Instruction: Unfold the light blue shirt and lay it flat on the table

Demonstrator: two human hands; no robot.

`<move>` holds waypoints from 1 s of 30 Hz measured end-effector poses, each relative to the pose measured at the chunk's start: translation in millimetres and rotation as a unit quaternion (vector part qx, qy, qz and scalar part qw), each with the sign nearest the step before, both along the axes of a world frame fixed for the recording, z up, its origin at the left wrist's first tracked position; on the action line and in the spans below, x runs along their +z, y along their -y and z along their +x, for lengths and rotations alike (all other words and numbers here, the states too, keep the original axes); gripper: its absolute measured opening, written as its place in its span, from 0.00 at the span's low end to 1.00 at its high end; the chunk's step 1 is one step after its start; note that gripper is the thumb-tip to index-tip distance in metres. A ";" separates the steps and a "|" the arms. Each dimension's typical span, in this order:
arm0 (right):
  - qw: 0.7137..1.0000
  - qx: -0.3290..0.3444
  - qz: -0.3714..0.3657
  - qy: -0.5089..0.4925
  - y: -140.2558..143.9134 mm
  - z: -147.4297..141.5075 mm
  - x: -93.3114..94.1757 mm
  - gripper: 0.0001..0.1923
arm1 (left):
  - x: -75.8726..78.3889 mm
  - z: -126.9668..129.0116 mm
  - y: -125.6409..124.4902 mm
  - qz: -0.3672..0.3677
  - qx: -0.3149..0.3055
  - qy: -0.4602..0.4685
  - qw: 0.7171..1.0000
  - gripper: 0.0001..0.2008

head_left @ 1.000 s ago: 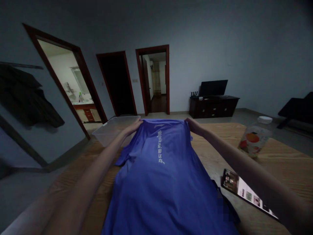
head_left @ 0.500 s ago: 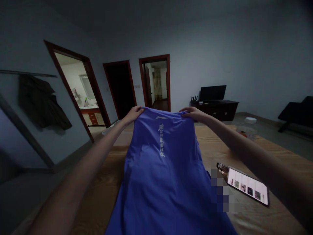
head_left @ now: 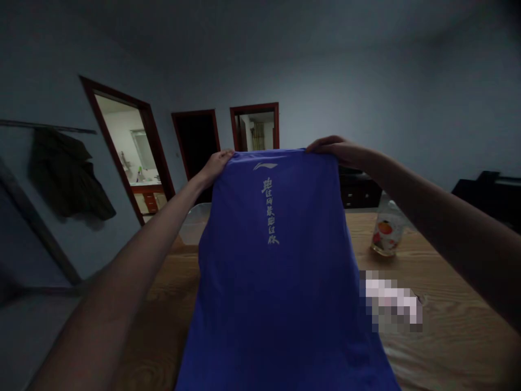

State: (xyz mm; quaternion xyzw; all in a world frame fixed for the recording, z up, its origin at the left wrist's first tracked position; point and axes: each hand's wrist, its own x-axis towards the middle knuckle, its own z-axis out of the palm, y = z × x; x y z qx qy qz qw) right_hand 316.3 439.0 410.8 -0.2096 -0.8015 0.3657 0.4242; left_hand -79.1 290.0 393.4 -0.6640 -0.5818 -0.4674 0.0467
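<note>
A blue sleeveless sports shirt hangs spread out in front of me, with a pale logo and a vertical line of characters facing me. My left hand is closed on its upper left corner. My right hand grips the upper right corner, fingers folded over the edge. The top edge is stretched nearly straight between both hands. The lower part runs down out of the bottom of the view.
Under the shirt is a wooden table. A clear bottle stands at right, near a pixelated patch covering a phone. A translucent plastic box sits behind the shirt at left. A dark jacket hangs on a wall rail.
Both hands have risen, lifting the shirt and pulling its top edge wider and smoother. The box and bottle show more fully now.
</note>
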 end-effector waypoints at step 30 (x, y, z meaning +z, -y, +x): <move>0.877 -0.006 -0.121 0.466 -179.3 -37.6 -252.9 0.39 | -253.7 -50.5 -185.6 -0.302 0.224 -0.340 0.862 0.20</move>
